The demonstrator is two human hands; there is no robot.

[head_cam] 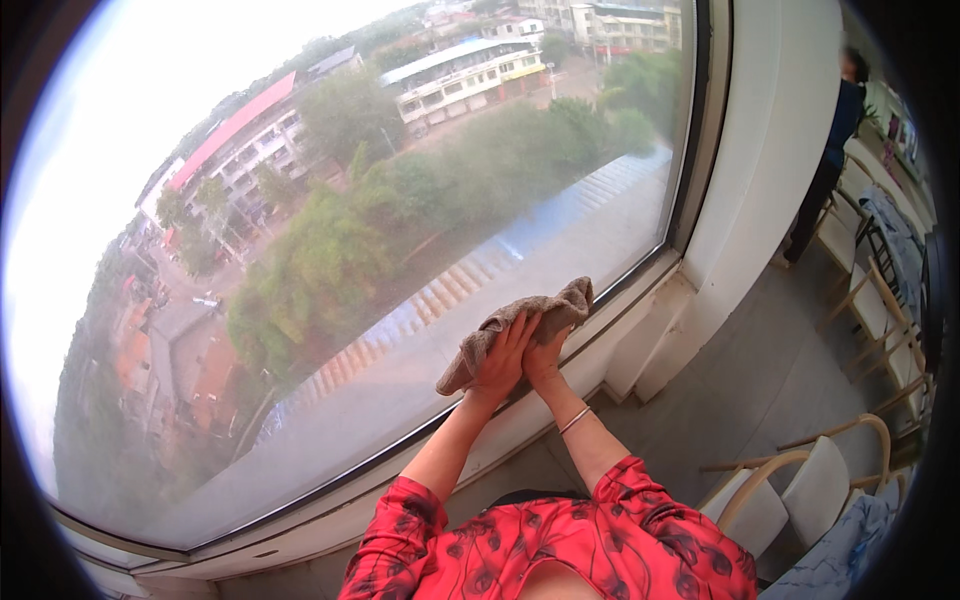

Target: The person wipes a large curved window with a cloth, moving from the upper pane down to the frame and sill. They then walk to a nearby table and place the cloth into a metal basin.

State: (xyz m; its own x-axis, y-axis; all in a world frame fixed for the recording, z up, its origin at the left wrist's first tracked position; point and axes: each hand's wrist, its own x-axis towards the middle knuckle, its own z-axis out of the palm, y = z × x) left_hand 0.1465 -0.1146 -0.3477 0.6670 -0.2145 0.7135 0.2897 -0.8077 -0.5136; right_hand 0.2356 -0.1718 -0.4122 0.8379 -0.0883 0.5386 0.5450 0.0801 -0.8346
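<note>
A brown cloth (480,349) is bunched under both of my hands, low in front of a large window pane (480,195). My left hand (504,358) lies over the cloth with its fingers stretched along it. Close beside it, my right hand (546,354) grips the cloth's right part, and a bracelet (575,420) circles that wrist. Part of the right hand's fingers is hidden by the cloth. Whether the cloth presses on the glass or hangs just off it, I cannot tell. Cloudy marks show on the pane.
The window's lower frame (322,480) and a white pillar (772,142) border the glass. Wooden chairs with pale seats (817,487) stand at right, near a table with a grey-blue cloth (840,555). A person (829,150) in dark clothes stands beyond the pillar.
</note>
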